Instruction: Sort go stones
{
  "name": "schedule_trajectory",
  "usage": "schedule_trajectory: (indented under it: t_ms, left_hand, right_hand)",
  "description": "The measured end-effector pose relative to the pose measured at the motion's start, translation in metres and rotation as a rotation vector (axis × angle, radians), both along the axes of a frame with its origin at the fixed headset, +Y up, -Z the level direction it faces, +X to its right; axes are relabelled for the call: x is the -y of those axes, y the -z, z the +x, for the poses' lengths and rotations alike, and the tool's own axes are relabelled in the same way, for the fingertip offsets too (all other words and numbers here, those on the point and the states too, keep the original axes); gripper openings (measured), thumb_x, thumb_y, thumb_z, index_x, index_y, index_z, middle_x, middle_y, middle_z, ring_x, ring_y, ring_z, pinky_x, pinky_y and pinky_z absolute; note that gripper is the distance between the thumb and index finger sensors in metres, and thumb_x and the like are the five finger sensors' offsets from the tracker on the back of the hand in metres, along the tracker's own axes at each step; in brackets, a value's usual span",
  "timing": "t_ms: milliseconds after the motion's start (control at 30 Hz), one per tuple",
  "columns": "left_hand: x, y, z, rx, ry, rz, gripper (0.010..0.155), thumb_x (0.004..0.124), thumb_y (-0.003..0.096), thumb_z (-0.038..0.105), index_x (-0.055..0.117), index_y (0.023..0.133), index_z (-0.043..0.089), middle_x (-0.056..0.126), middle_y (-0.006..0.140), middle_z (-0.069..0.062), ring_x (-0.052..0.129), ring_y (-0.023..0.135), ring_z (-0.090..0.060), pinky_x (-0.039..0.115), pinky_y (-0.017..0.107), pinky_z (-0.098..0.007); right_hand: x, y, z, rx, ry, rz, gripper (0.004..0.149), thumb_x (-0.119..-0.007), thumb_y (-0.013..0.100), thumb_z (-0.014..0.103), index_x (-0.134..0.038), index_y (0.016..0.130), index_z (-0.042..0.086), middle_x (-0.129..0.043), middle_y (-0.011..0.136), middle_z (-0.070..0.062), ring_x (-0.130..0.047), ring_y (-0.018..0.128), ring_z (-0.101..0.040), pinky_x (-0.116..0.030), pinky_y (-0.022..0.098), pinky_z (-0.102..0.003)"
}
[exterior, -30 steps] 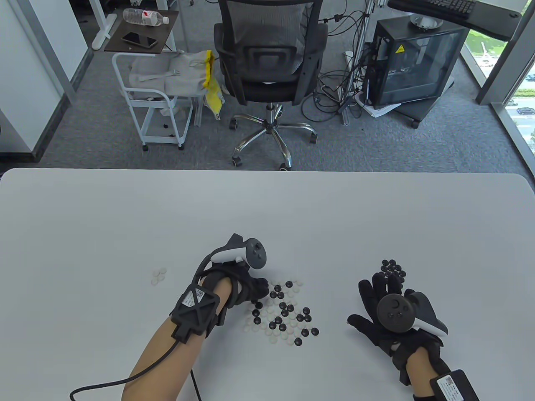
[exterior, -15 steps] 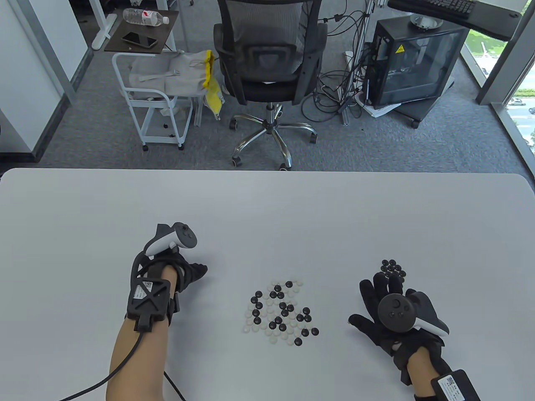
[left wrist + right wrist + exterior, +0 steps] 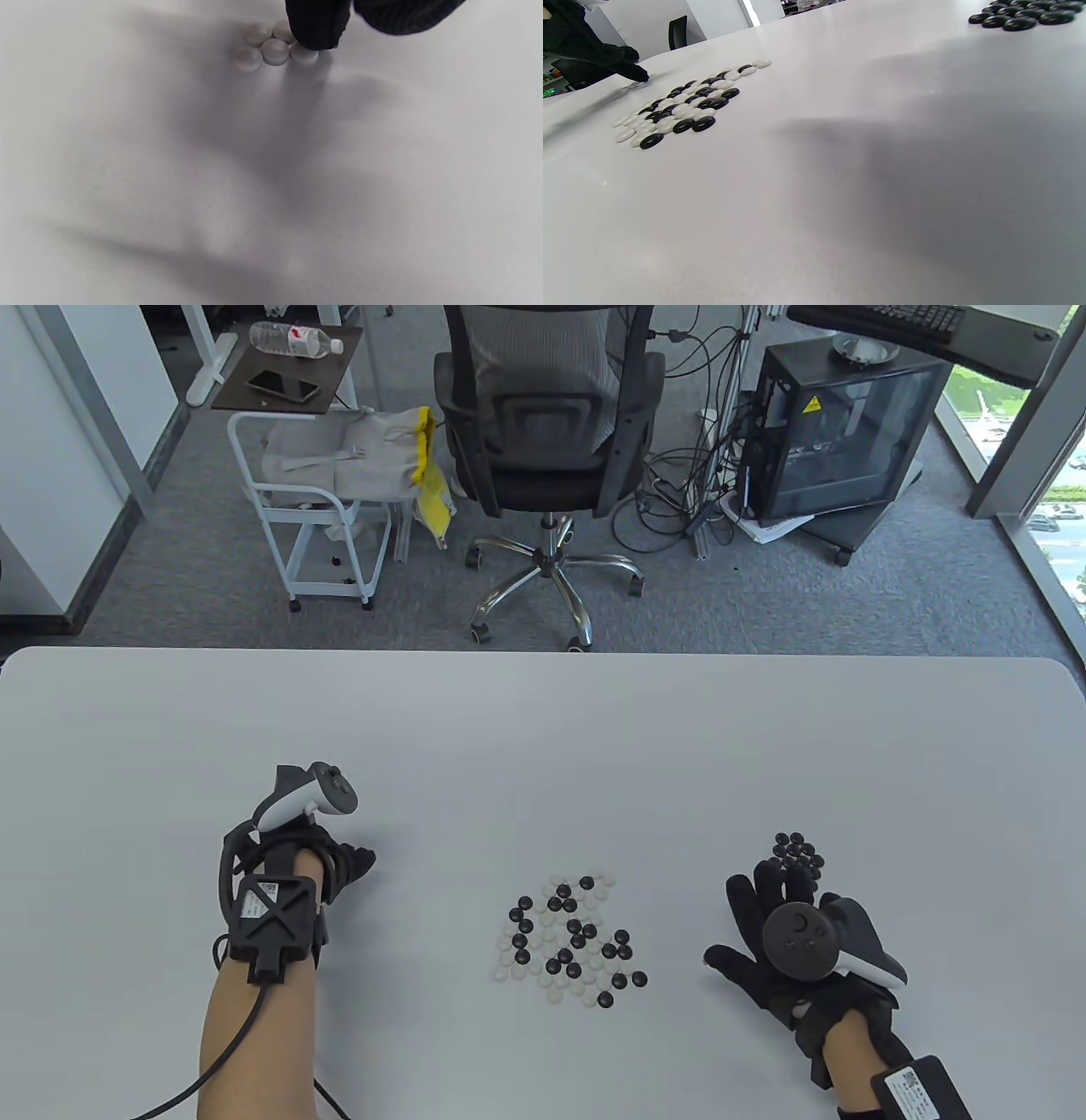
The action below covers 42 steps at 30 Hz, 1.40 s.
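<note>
Left hand (image 3: 318, 861) fingertip (image 3: 316, 25) touches a white stone (image 3: 303, 53) beside its cluster

Five round, flat white Go stones (image 3: 275, 51) lie touching in one small group in the left wrist view, one of them partly under a black fingertip. The mixed pile of glossy black and white Go stones (image 3: 573, 940) in the middle of the table holds about twenty black ones and roughly as many white. The separate cluster of black Go stones (image 3: 797, 851) on the right numbers about ten; overlap rules out exact counts.
</note>
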<state>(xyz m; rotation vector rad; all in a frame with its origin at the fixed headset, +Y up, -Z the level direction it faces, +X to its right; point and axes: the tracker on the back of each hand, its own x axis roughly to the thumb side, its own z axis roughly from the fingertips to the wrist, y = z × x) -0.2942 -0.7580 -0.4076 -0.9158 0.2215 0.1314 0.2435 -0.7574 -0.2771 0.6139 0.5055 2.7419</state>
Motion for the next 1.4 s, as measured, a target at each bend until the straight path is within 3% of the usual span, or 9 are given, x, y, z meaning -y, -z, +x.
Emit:
schedule_trajectory:
  t_ms: [100,233,467,600,733,933,1067,1167,1400]
  left_hand:
    - [-0.005,0.0,0.004,0.02,-0.014,0.023,0.07,0.051,0.0489,0.056,0.05,0.115,0.033,-0.015,0.11,-0.019,-0.019,0.092,-0.052,-0.002,0.052,-0.081]
    - [-0.016,-0.004,0.027,0.132,-0.062,0.054,0.069,0.052,0.0498,0.056,0.054,0.115,0.032,-0.011,0.113,-0.021,-0.017,0.093,-0.052,0.0,0.053,-0.081]
    - [-0.028,-0.04,0.101,0.505,-0.047,0.072,0.065,0.055,0.0521,0.055,0.061,0.112,0.031,-0.006,0.114,-0.021,-0.012,0.095,-0.053,0.006,0.056,-0.082]
    - [-0.025,-0.067,0.136,0.663,-0.057,0.044,0.063,0.057,0.0538,0.054,0.063,0.112,0.03,-0.002,0.115,-0.022,-0.008,0.096,-0.054,0.008,0.056,-0.082]
    - [-0.017,-0.085,0.155,0.726,-0.091,0.008,0.061,0.059,0.0556,0.053,0.065,0.111,0.029,0.0,0.115,-0.022,-0.006,0.096,-0.054,0.01,0.056,-0.082]
    - [0.001,-0.108,0.173,0.806,-0.103,0.003,0.064,0.057,0.0565,0.051,0.04,0.116,0.031,-0.011,0.11,-0.024,-0.013,0.093,-0.055,0.007,0.055,-0.082]
    - [0.01,-0.121,0.162,0.814,-0.044,0.002,0.066,0.057,0.0563,0.051,0.033,0.115,0.032,-0.013,0.109,-0.025,-0.014,0.092,-0.055,0.006,0.055,-0.082]
    - [0.012,-0.127,0.139,0.743,-0.072,0.026,0.066,0.056,0.0567,0.051,0.033,0.116,0.031,-0.015,0.108,-0.024,-0.016,0.092,-0.055,0.005,0.055,-0.082]
    - [0.01,-0.106,0.041,0.414,-0.08,0.055,0.063,0.057,0.0569,0.05,0.041,0.115,0.033,-0.015,0.109,-0.023,-0.017,0.091,-0.055,0.004,0.054,-0.082]
  right_hand:
    - [0.0,0.0,0.0,0.001,0.004,-0.001,0.086,-0.053,0.066,0.05,-0.012,0.115,-0.008,0.003,0.107,-0.048,0.01,0.087,-0.069,-0.005,0.05,-0.089]
    - [0.0,0.0,-0.001,-0.001,0.004,-0.002,0.086,-0.053,0.066,0.05,-0.012,0.115,-0.009,0.003,0.107,-0.048,0.01,0.087,-0.069,-0.005,0.05,-0.089]
    - [0.0,0.0,0.0,0.002,0.002,-0.002,0.086,-0.053,0.066,0.05,-0.012,0.115,-0.009,0.003,0.107,-0.048,0.009,0.087,-0.069,-0.005,0.05,-0.089]
    - [-0.001,0.0,0.001,0.005,0.003,-0.003,0.086,-0.053,0.066,0.05,-0.012,0.115,-0.008,0.002,0.107,-0.048,0.01,0.087,-0.069,-0.005,0.05,-0.089]
    - [0.0,0.0,0.001,0.003,-0.001,-0.006,0.087,-0.054,0.066,0.05,-0.012,0.115,-0.008,0.002,0.107,-0.048,0.009,0.087,-0.069,-0.005,0.05,-0.089]
    - [-0.002,-0.001,0.001,-0.003,-0.003,0.001,0.086,-0.053,0.066,0.05,-0.012,0.115,-0.008,0.002,0.107,-0.048,0.009,0.087,-0.069,-0.005,0.05,-0.089]
    - [-0.003,-0.001,0.001,-0.002,0.0,0.005,0.086,-0.054,0.066,0.05,-0.012,0.115,-0.009,0.003,0.107,-0.048,0.009,0.087,-0.069,-0.005,0.05,-0.089]
    - [-0.005,-0.002,0.002,-0.003,0.001,0.009,0.086,-0.053,0.066,0.049,-0.012,0.115,-0.009,0.002,0.107,-0.048,0.009,0.087,-0.069,-0.005,0.05,-0.089]
    - [-0.005,-0.002,0.006,0.0,-0.002,0.012,0.086,-0.054,0.066,0.05,-0.012,0.115,-0.009,0.002,0.107,-0.048,0.009,0.087,-0.069,-0.005,0.05,-0.089]
